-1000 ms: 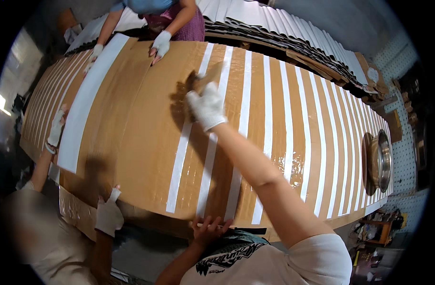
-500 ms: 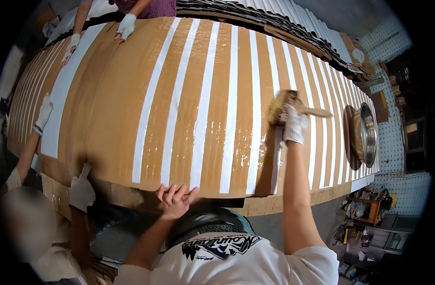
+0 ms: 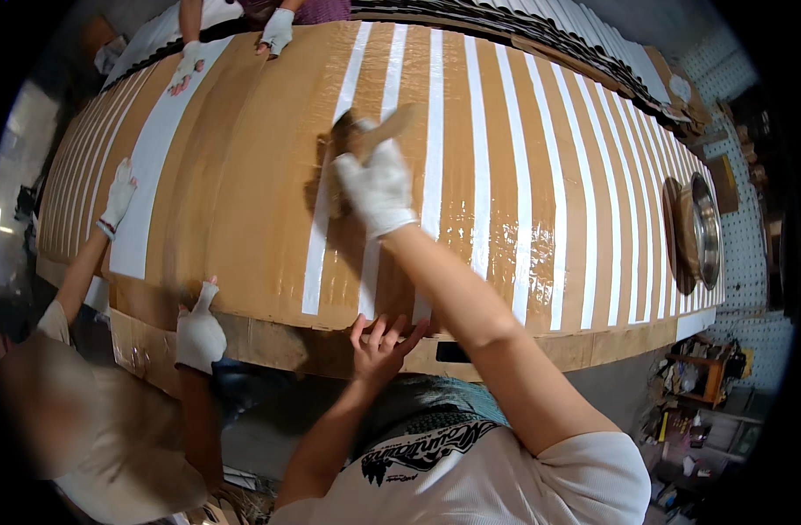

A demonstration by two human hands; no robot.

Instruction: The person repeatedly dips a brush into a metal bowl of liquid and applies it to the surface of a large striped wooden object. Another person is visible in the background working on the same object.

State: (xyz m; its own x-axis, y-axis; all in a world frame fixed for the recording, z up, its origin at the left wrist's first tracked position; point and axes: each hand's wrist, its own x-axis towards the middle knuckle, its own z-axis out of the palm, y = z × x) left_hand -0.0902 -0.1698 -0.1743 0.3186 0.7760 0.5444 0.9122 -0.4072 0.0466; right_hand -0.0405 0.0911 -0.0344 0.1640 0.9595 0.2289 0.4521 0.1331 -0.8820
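My right hand (image 3: pixel 376 185), in a white glove, is closed round a wooden-handled brush (image 3: pixel 390 125), blurred by motion. The brush lies over the white strips left of the middle of a large brown sheet (image 3: pixel 269 175). Much of the sheet around it shines wet. My left hand (image 3: pixel 383 352), bare, rests at the near edge with its fingers spread, the fingertips touching the sheet's border and nothing held. My right forearm crosses above the sheet and hides part of the strips.
A metal basin (image 3: pixel 703 229) stands at the sheet's right end. On the left, a co-worker's gloved hands (image 3: pixel 199 337) are at the near edge and on a wide white band (image 3: pixel 138 236). Another person's gloved hands (image 3: pixel 278 33) touch the far edge. Stacked corrugated sheets (image 3: pixel 558 22) lie behind.
My right hand has swept the brush left and toward the far side of the sheet. My left hand stays at the near edge. The whole view has shifted, so the table appears farther right.
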